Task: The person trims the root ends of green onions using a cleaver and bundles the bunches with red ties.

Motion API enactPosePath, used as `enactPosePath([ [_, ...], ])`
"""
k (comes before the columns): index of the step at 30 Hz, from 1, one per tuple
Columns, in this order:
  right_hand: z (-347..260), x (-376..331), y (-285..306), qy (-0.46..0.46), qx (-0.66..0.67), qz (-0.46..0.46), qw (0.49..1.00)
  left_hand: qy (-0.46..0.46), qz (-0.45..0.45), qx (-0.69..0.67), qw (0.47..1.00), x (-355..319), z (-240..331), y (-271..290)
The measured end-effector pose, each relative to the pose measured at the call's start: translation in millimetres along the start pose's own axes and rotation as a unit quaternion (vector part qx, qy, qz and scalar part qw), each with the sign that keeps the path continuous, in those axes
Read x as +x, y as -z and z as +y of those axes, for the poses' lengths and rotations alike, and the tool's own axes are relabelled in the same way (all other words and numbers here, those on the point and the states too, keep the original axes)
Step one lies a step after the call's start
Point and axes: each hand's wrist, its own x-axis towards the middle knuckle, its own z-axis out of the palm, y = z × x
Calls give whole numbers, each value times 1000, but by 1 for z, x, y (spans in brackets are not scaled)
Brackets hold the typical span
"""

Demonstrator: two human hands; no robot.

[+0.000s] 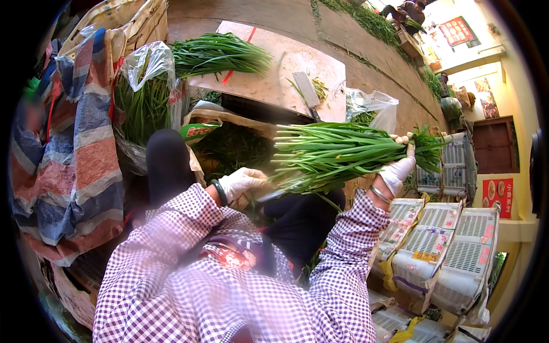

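Chives in a long green bundle [337, 153] lie crosswise in the air above the person's lap, held at both ends. In the head view the gloved right hand [398, 166] is clamped around the leafy end, while the gloved left hand [243, 182] closes on the pale root end. Behind them a board [269, 86] carries a cleaver [306, 90] and another chive bunch [220, 54]. White crates [440, 246] stand at the right.

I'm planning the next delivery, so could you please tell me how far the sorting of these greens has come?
Done: one bundle lies on the board by the cleaver. In hand: the left hand and right hand grip a bunch of chives. Left: bagged greens and a full box.
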Motion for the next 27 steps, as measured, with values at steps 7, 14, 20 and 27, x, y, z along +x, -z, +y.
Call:
enactPosePath([
  [7,-6,2,16,-26,28,12,999,-50,122,123,984,17,5,-8],
  [14,7,-2,33,-66,50,-27,996,-23,-110,-266,958,0,34,-54],
  [20,29,6,59,-119,59,-29,991,19,-39,-278,960,28,13,-37],
  [27,33,-7,36,-118,75,45,989,-14,-76,-313,947,5,35,-38],
])
